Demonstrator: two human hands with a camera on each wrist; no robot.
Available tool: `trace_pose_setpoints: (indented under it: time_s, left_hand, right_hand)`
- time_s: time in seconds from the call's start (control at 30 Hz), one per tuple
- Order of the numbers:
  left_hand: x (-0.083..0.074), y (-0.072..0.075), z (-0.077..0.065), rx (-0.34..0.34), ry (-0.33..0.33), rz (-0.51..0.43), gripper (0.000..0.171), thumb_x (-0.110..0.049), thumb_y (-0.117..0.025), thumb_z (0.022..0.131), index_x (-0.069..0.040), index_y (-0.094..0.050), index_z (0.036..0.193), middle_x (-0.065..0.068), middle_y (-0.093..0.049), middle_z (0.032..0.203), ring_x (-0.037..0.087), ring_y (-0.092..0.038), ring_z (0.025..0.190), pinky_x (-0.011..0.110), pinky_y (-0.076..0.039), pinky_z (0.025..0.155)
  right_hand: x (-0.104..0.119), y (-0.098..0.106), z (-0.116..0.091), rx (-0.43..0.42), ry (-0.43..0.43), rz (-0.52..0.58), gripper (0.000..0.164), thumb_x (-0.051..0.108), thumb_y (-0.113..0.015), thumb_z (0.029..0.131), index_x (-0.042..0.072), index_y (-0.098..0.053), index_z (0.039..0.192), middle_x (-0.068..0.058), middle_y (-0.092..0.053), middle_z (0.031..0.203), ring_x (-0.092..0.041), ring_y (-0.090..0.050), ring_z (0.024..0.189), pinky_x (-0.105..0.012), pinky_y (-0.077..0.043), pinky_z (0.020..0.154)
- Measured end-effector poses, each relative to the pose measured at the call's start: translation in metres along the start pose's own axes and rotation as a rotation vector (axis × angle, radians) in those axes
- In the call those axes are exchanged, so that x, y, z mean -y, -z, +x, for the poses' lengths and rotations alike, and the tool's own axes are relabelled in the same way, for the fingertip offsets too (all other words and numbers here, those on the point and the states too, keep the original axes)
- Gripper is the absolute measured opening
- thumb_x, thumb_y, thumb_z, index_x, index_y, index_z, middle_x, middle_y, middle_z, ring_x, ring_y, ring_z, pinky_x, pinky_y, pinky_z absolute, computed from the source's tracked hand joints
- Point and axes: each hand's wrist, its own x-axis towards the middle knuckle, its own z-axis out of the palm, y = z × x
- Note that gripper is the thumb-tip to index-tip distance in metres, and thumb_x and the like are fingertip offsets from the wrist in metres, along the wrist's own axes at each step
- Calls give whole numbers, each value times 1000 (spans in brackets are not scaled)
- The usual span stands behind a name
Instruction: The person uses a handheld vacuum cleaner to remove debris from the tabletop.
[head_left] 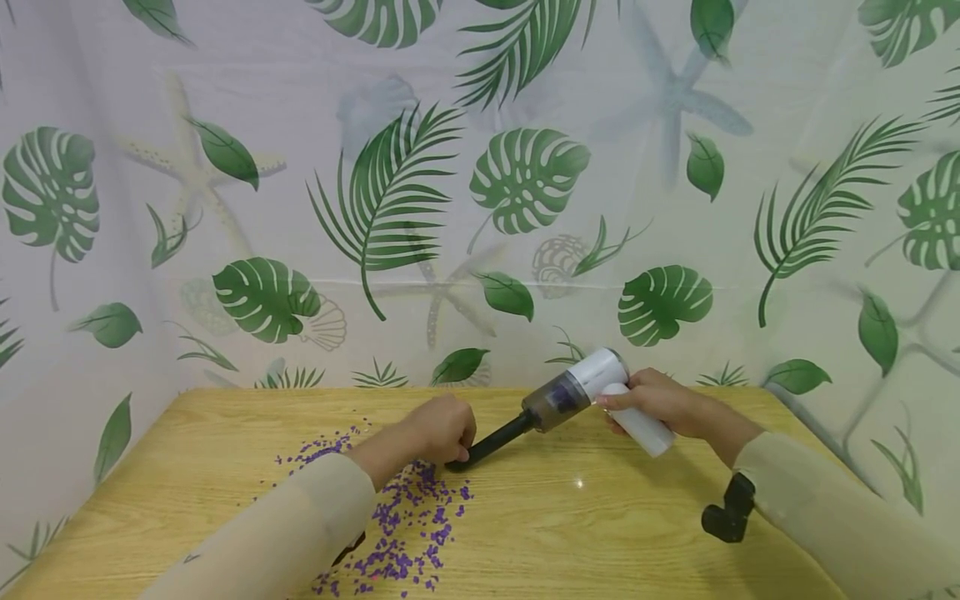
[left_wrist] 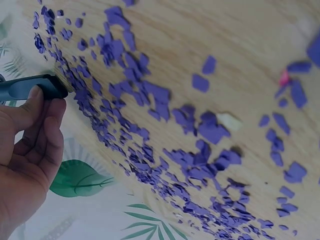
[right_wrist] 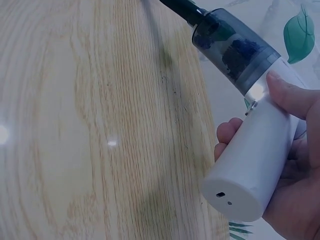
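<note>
"Where does my head camera look?"
"Forward and down, over the desk (head_left: pixel 585 533) to its far edge."
"My wrist views?"
"Close, turned sideways, both catching that edge; head and left share the purple scraps (left_wrist: pixel 212 129)."

I'm in a screened-off nook, home or studio unclear: leaf-printed sheets (head_left: pixel 450 200) rise behind and beside my wood-grain counter (head_left: pixel 585 533).

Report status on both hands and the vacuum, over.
Right hand grips handheld vacuum. Left hand pinches black nozzle near its tip. Purple scraps scattered beside it. No obstruction visible.
</note>
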Motion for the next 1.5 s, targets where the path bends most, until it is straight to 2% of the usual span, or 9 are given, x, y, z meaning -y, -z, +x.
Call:
trace_pose_setpoints:
  time_s: [0.13,0.63,0.87,1.03,1.5]
  left_hand:
    - [-3,0,0,0,-17,10,10,-12,-83,81,-10,-77,74,-1,-71,72,10,-61,64,24,-53,62]
    - [-13,-2,-3,39,-59,-27,7,-13,-82,82,-11,-78,77,-1,-72,74,9,-65,66,21,-52,60]
    - [-18,-3,-5,52,-70,-21,9,-15,-83,82,-12,-77,75,-4,-70,70,5,-60,61,18,-50,58]
    - [-17,-4,-11,61,-74,-18,12,-16,-83,82,-12,-77,73,-5,-69,68,5,-59,60,18,-49,57]
    - [-12,-6,-27,64,-83,-86,9,-13,-83,82,-11,-77,75,-3,-71,70,5,-61,62,19,-51,59]
  right_hand:
    - [-1,2,-3,19,6,-1,30,25,-63,98,-4,-58,104,-10,-65,80,-24,-61,76,-35,-50,71]
    - [-7,9,-13,68,-5,3,35,24,-61,99,-6,-55,115,-13,-66,89,-26,-61,83,-37,-50,76]
    - [-13,10,-15,94,-23,26,39,26,-61,99,-8,-53,117,-14,-65,90,-27,-61,83,-37,-50,76]
    - [-15,6,-15,113,-2,35,36,26,-61,99,-6,-55,114,-15,-65,90,-27,-61,83,-37,-50,76]
    - [-12,-7,-13,98,-10,56,44,25,-64,97,-12,-52,118,-17,-66,93,-26,-64,82,-37,-53,76]
